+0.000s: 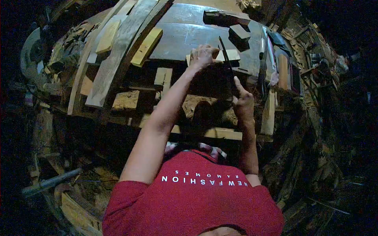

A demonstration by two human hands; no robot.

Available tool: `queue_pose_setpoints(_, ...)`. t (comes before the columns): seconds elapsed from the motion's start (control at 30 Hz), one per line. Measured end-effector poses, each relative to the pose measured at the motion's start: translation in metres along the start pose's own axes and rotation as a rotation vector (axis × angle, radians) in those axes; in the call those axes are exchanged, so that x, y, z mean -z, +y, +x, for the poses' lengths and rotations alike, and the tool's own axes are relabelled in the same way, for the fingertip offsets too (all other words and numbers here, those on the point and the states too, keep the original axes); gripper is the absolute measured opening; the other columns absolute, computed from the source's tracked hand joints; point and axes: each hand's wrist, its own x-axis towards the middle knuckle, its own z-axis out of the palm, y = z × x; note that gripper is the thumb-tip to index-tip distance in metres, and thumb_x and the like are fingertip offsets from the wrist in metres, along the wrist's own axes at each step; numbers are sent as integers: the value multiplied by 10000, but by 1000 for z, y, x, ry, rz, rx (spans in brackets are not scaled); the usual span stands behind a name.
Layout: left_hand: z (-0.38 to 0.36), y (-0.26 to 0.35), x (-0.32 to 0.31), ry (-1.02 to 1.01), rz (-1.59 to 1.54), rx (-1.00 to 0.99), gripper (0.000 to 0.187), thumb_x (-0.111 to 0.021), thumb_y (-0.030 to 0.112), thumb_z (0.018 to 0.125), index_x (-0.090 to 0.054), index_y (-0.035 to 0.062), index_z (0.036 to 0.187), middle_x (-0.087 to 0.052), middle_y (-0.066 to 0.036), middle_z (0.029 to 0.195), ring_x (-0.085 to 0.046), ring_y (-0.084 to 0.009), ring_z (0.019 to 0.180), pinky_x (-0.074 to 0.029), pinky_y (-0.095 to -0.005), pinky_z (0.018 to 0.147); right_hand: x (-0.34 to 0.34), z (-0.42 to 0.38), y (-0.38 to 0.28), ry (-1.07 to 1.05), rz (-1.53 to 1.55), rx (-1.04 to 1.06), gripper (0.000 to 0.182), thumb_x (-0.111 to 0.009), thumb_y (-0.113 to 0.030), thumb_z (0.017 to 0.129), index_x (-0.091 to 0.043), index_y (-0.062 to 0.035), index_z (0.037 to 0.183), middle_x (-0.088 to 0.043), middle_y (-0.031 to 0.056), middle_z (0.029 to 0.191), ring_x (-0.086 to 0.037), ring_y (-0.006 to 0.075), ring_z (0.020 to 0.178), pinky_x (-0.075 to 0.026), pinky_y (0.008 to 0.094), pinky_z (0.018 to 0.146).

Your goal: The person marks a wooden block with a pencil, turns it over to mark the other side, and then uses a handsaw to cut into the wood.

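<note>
My right hand (243,97) is closed round the handle of a handsaw, whose dark, narrow blade (227,57) points forward, seen almost edge-on. Under the blade lies a pale piece of wood (233,55) across the front edge of the metal-topped bench (179,37). Just left of the blade, my left hand (203,56) grips this wood with bent fingers. The saw handle is mostly hidden by my right hand, and shadow hides where the blade meets the wood.
Long grey boards (122,51) lean over the bench's left side, beside a yellowish wood block (146,47). Dark blocks (239,36) sit at the back right. A wooden rail (220,133) runs across the front near my waist. Wood scraps (78,41) pile up around the edges.
</note>
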Motion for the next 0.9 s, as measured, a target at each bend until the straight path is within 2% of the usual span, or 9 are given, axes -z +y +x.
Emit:
queue_pose_setpoints(0.13,0,8,7,-117,40,60,474,-636,527,633,-597,241,1009,-562,-36,927,-533,-244,888,-426,-394,751,-11,29,-1,26,-50,30,569,-528,-11,684,-441,-135,1232,-596,201,886,-594,302,795,-463,358,673)
queue_pose_setpoints(0.27,-2,12,11,-98,37,68,480,-638,533,627,-594,251,1013,-562,-33,972,-530,-248,912,-432,-409,731,-29,77,6,29,-174,78,546,-533,-23,681,-453,-111,1214,-591,207,882,-586,325,783,-464,363,676)
queue_pose_setpoints(0.4,1,16,13,-105,60,94,470,-641,519,632,-591,249,1014,-563,-28,992,-530,-239,931,-440,-419,707,-13,38,3,60,-42,154,550,-524,-6,675,-448,-85,1214,-587,214,907,-588,323,804,-463,358,705)
queue_pose_setpoints(0.47,-1,15,14,-88,45,82,469,-642,513,635,-589,247,1017,-564,-31,991,-533,-242,928,-441,-420,706,1,-4,-2,-7,58,-36,564,-511,3,676,-422,-65,1228,-584,213,936,-585,329,829,-461,351,735)
queue_pose_setpoints(0.57,-4,14,13,-79,35,54,468,-643,508,637,-587,244,1020,-565,-34,990,-535,-244,925,-442,-420,706,12,4,-11,-30,62,-9,570,-503,1,680,-417,-83,1237,-581,214,946,-585,327,844,-455,359,735)
queue_pose_setpoints(0.63,-2,9,10,-159,-113,130,446,-670,473,626,-604,258,1011,-556,-40,991,-502,-253,960,-365,-451,765,-3,34,-1,-14,91,17,561,-504,1,684,-430,-99,1230,-578,209,951,-584,329,844,-448,363,725)
queue_pose_setpoints(0.7,0,11,9,-141,-53,116,448,-668,467,630,-600,260,1021,-546,-37,1001,-491,-255,973,-365,-453,772,-15,65,1,-16,-62,30,570,-509,7,682,-432,-115,1234,-575,206,953,-588,327,823,-446,361,705)
queue_pose_setpoints(0.77,-1,8,6,-138,-66,116,450,-667,469,631,-598,253,1021,-541,-35,1001,-488,-260,977,-369,-461,777,-23,73,6,-14,-57,37,571,-509,12,680,-434,-114,1232,-574,198,975,-590,326,824,-451,350,707)
queue_pose_setpoints(0.9,-3,14,11,-120,-70,144,452,-672,470,625,-601,242,1009,-546,-37,1017,-492,-263,973,-379,-472,783,-13,37,-2,-33,93,-25,575,-505,23,670,-441,-109,1226,-560,189,1044,-597,309,854,-462,316,727)
